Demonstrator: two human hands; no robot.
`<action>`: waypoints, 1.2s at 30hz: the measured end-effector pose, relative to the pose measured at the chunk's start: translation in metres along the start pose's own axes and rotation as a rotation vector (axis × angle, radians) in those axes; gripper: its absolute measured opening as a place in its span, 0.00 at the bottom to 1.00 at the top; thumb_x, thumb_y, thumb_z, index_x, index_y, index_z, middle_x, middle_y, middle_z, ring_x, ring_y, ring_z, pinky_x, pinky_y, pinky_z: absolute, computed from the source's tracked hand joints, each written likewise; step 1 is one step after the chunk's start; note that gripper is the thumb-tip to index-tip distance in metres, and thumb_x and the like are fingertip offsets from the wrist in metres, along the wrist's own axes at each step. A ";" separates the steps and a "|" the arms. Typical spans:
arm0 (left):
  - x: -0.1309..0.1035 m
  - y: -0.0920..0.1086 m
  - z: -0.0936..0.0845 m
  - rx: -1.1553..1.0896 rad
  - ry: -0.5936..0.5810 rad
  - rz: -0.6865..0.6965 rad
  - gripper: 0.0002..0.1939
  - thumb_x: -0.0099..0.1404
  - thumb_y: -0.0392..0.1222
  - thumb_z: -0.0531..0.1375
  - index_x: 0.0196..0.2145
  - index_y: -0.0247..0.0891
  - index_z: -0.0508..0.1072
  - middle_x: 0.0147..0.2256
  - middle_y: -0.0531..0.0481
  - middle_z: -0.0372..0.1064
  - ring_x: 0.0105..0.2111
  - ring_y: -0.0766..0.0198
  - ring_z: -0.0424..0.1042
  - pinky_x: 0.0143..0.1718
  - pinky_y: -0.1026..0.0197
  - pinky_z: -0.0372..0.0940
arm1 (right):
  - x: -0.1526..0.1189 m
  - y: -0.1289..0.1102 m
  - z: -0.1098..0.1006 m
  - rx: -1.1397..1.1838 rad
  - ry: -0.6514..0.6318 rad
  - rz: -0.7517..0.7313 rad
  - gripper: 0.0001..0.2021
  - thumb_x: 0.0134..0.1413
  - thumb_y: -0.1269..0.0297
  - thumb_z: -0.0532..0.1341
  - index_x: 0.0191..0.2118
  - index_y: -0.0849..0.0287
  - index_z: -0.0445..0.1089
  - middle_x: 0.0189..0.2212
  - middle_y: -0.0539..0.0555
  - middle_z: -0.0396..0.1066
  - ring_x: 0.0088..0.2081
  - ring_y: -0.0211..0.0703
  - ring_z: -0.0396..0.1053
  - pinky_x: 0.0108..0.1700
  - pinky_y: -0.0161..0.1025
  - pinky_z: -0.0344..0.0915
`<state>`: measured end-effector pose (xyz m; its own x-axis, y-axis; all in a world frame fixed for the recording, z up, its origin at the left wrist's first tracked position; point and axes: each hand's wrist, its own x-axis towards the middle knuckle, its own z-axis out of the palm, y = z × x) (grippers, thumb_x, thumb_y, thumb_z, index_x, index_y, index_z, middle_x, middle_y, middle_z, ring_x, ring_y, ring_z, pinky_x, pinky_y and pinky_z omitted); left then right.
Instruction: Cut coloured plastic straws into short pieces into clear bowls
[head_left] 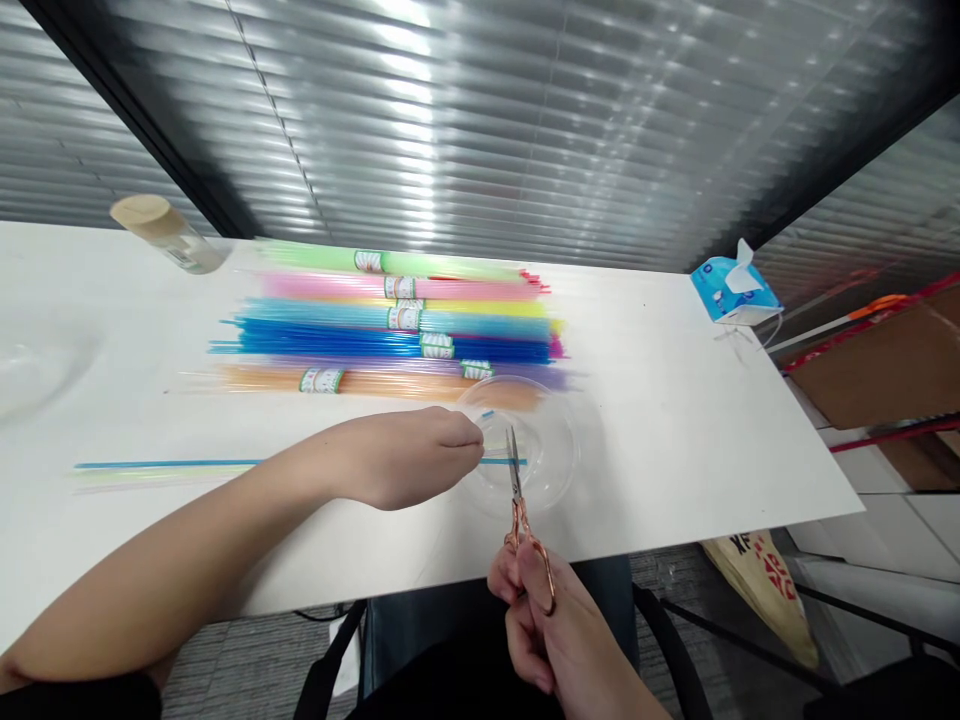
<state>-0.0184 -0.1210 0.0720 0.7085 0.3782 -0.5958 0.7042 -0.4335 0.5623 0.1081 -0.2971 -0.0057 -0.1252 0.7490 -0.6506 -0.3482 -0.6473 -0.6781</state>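
Note:
My left hand [420, 458] is closed around a long thin blue straw [169, 464]. The straw's short end sticks out past my fingers, over a clear round plastic bowl [571, 455]. Beside the blue straw, pale straws [161, 478] run toward the same hand; whether they are gripped too is hidden. In my right hand [551, 620] are copper-handled scissors [515, 480], thumb and fingers in the loops. The narrow blades point away from me above the bowl, at the straw's end. A small blue piece [488, 413] shows in the bowl.
Bundles of coloured straws [337, 340] with paper labels lie behind my hands. A jar with a wooden-looking lid [169, 235] stands at the back left, a blue tissue pack [735, 290] at the right. Another clear container [34, 365] sits at the left edge. Blinds [480, 130] hang behind the white table [697, 430].

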 end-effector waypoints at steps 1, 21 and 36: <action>0.000 -0.001 0.000 -0.001 0.001 0.008 0.17 0.67 0.45 0.43 0.25 0.37 0.60 0.28 0.52 0.61 0.27 0.66 0.60 0.28 0.63 0.54 | 0.000 0.002 -0.001 -0.006 0.002 -0.004 0.32 0.47 0.28 0.52 0.28 0.59 0.55 0.26 0.45 0.54 0.11 0.20 0.44 0.12 0.28 0.36; 0.004 -0.006 0.000 -0.024 -0.025 0.097 0.12 0.66 0.38 0.44 0.24 0.37 0.55 0.26 0.54 0.57 0.25 0.69 0.57 0.27 0.64 0.52 | -0.001 -0.001 0.000 0.073 0.010 0.014 0.31 0.45 0.29 0.55 0.27 0.58 0.53 0.23 0.44 0.53 0.12 0.20 0.40 0.14 0.29 0.34; 0.002 -0.004 0.000 -0.023 0.041 0.075 0.16 0.68 0.43 0.43 0.24 0.37 0.58 0.26 0.54 0.60 0.26 0.68 0.59 0.28 0.63 0.53 | -0.002 0.003 -0.003 0.137 -0.050 0.145 0.34 0.37 0.25 0.56 0.29 0.56 0.52 0.23 0.41 0.52 0.11 0.21 0.39 0.12 0.27 0.37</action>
<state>-0.0197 -0.1181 0.0681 0.7604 0.3784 -0.5278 0.6494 -0.4430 0.6180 0.1096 -0.3013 -0.0075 -0.2281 0.6574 -0.7182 -0.4460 -0.7262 -0.5231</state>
